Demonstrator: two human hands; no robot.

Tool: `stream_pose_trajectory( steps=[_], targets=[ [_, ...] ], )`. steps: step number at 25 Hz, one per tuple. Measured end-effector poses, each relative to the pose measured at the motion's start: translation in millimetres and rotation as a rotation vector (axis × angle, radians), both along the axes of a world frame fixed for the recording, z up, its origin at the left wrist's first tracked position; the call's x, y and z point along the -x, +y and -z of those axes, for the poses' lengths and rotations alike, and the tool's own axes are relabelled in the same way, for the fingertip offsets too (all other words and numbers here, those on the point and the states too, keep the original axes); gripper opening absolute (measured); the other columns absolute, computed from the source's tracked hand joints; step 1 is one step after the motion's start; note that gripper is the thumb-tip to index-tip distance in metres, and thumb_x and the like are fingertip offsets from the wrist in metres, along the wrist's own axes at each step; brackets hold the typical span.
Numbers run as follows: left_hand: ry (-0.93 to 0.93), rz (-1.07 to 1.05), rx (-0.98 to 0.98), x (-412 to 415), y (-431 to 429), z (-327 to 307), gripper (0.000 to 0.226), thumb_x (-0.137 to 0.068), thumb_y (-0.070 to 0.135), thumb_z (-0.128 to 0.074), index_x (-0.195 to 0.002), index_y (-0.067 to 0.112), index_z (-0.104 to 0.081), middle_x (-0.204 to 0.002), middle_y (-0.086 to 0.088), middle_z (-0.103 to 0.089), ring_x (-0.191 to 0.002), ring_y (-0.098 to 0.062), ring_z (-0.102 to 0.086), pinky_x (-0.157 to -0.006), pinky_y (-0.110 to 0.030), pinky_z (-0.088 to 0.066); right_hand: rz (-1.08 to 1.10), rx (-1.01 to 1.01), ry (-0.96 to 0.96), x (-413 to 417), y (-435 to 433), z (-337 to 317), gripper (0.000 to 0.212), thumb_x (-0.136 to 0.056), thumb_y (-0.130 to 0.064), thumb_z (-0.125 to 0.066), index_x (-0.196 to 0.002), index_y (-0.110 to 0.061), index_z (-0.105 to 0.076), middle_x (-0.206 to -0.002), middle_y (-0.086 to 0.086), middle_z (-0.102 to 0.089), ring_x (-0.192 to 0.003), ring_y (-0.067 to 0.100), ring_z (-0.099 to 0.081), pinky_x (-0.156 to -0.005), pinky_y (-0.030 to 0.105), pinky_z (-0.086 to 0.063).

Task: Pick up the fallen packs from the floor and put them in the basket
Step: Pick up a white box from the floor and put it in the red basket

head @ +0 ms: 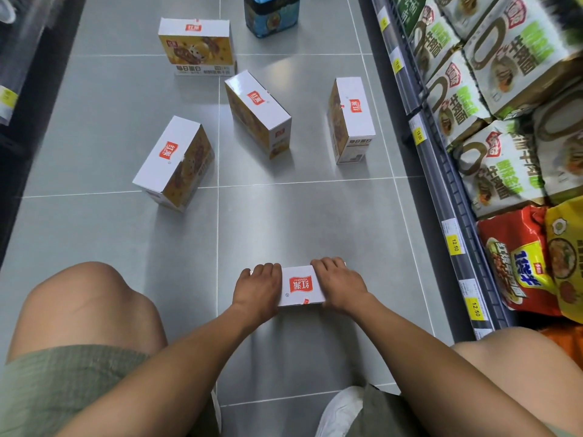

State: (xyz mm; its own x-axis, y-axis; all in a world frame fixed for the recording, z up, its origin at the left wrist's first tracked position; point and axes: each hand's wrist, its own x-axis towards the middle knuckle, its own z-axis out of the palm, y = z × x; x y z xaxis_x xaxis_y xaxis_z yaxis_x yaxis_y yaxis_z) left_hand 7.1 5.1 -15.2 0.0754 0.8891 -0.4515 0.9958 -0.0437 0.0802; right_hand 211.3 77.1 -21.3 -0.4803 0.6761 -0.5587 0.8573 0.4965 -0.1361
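A white pack with a red logo (301, 287) lies on the grey floor in front of me. My left hand (257, 290) grips its left end and my right hand (339, 287) grips its right end, fingers curled over the far edge. Several more of the same white and yellow packs lie scattered farther off: one at the left (175, 162), one in the middle (257, 113), one at the right (351, 118) and one at the back (197, 45). No basket is in view.
I crouch with my knees (88, 298) at both sides. A store shelf (441, 190) with noodle bags (501, 58) and yellow price tags runs along the right. A blue and black container (271, 14) stands at the far end. Dark shelving borders the left.
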Motion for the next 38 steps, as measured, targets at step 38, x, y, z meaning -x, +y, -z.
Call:
stream_pose_trajectory(
  steps=[38],
  targets=[
    [0.031,0.144,-0.076,-14.9,11.2,-658.5,0.074,-0.074,0.050,-0.077,-0.130,0.021,-0.038,-0.130,-0.003,-0.057,-0.115,-0.025,-0.057,-0.097,-0.042,-0.044,0.109,-0.026,0.127,-31.8,-14.9,-656.2,0.099,-0.069,-0.035,-0.087,-0.147,-0.022,-0.028,-0.141,0.005,-0.044,-0.130,0.027,-0.041,-0.091,0.051,-0.053]
  ],
)
